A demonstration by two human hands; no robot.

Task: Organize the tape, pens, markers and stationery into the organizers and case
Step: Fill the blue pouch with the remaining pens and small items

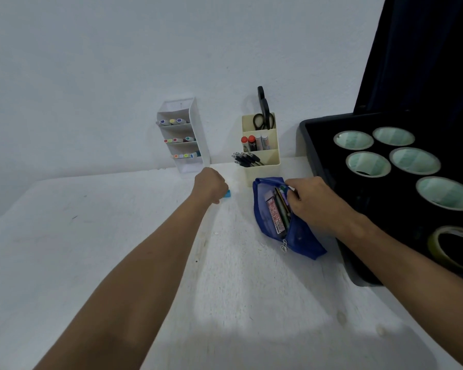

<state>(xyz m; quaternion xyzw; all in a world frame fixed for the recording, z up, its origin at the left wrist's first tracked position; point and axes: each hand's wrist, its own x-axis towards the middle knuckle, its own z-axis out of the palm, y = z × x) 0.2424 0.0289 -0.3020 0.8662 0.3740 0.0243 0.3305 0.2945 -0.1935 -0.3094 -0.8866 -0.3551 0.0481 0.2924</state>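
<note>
Two bare hands reach out over a white table [118, 236] with a rough, slightly pitted top. The left hand [210, 186] is curled into a fist around a small bright-blue block [227, 194], only a corner of which shows past the knuckles, down on the table. The right hand [313, 202] sits on a soft blue mesh pouch [292, 231], its fingers bent at the unzipped opening; whether they pinch anything inside I cannot tell. Long, thin pens and a flat patterned strip fill the pouch, and a metal zipper pull [284, 247] hangs at its near end.

Farther back, against a plain white wall [91, 62], stands a white plastic tiered organizer [183, 134], leaning, with three shelves of markers showing coloured end caps. To its right is a cream plastic stepped holder [262, 148]: black-handled scissors [263, 113] upright in the far slot, red-capped and pale tubes in the middle one, dark pens [247, 159] fanned out of the near one.

At the right edge lies an open black case [316, 145] with its lid raised. Five pale-green rolls of tape [368, 164] sit in its dark lining, and a yellowish, glossy roll [449, 249] lies nearest.
</note>
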